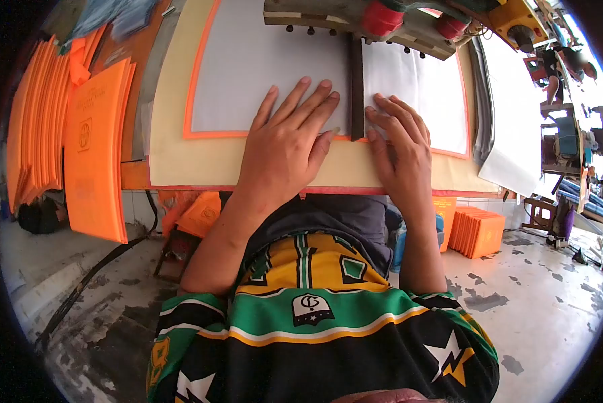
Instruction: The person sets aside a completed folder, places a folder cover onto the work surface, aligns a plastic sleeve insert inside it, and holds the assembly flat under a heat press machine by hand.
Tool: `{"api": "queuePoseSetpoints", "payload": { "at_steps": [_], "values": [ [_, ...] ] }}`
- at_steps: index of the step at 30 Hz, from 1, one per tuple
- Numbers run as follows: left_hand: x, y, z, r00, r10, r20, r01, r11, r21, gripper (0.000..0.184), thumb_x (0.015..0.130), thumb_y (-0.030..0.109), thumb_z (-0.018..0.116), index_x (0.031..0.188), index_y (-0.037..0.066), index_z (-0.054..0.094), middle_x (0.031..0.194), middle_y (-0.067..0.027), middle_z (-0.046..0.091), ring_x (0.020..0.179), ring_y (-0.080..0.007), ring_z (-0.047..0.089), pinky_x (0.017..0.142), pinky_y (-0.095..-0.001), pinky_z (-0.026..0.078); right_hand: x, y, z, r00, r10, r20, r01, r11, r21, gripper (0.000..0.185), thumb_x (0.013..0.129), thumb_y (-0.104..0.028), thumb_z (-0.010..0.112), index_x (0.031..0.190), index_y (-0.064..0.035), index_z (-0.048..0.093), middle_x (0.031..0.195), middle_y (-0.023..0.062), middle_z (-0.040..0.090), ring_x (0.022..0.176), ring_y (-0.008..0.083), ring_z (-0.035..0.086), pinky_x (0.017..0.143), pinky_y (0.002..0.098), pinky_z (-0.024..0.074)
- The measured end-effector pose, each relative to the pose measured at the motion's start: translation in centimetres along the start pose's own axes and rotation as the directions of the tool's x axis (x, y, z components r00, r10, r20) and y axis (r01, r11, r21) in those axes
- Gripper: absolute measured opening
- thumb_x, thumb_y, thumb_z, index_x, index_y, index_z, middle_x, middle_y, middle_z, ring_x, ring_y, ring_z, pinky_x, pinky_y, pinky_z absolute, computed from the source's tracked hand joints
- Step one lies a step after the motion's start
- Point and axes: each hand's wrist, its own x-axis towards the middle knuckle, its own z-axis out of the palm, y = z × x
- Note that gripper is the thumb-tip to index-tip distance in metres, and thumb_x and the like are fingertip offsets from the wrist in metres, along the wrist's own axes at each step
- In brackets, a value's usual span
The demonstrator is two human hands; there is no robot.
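An orange-edged cover point(192, 94) lies spread on the cream work surface point(170, 134), with a whitish sheet point(241, 64) over each half. Down its middle runs a dark narrow bar point(357, 101), reaching out from under the machine head point(315, 17). My left hand point(289, 131) rests on the left half, palm down, fingers spread and holding nothing. To the right of the bar, my right hand point(405, 138) touches the other half with its fingertips. Its fingers are slightly bent and apart, with the thumb close to the bar.
Orange printed folders point(93, 148) stand in a tight row at the left. More orange folders point(477, 232) sit stacked on the floor at the right. A yellow control box point(516, 23) hangs at upper right. White sheets point(513, 168) overhang the table's right edge; a black cable point(93, 275) crosses the floor.
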Motion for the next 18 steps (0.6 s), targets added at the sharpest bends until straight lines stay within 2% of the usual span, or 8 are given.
{"api": "queuePoseSetpoints", "payload": {
  "at_steps": [18],
  "values": [
    [-0.14,0.04,0.01,1.000,-0.013,0.000,0.013,1.000,-0.008,0.054,0.102,0.024,0.063,0.154,0.013,0.057,0.165,-0.0053,0.051,0.155,-0.0296,0.043,0.129,-0.0570,0.027,0.07,-0.29,-0.13,1.000,0.028,0.003,-0.028,1.000,0.003,0.026,0.098,-0.012,0.070,0.123,-0.0074,0.075,0.143,0.0111,0.068,0.140,0.0355,0.057,0.119,0.0498,0.0413]
  ]
}}
